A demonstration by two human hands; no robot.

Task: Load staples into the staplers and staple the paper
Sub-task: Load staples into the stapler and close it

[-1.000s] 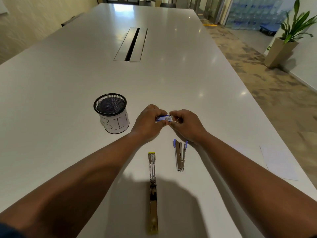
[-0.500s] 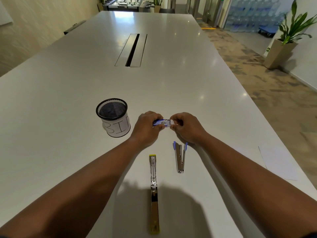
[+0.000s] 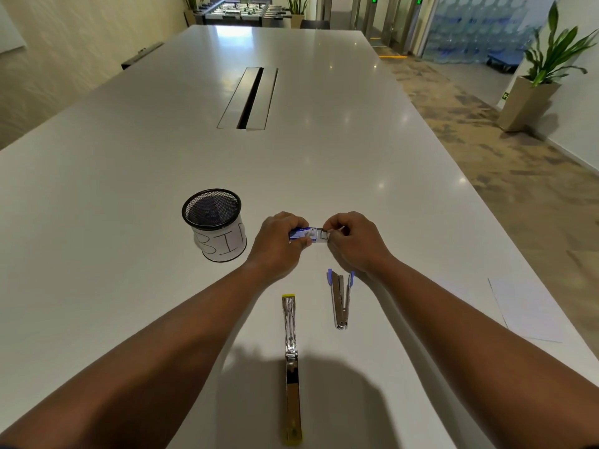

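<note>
The left hand [image 3: 278, 244] grips the small blue-and-white cardboard staple box [image 3: 303, 234] by its sleeve; the right hand [image 3: 355, 243] pinches the white inner tray end, seemingly sliding it out. Best done slowly and level — a tilted tray would spill the strips, I judge. Just nearer on the white glossy table [image 3: 129, 189] lie two staplers, both unfolded: the blue-tipped steel stapler [image 3: 340, 299] and, beside it, the long yellow-ended steel stapler [image 3: 291, 361]. A sheet of white paper [image 3: 528, 309] waits at the right edge; a black mesh cup labelled BIN [image 3: 215, 226] stands left.
</note>
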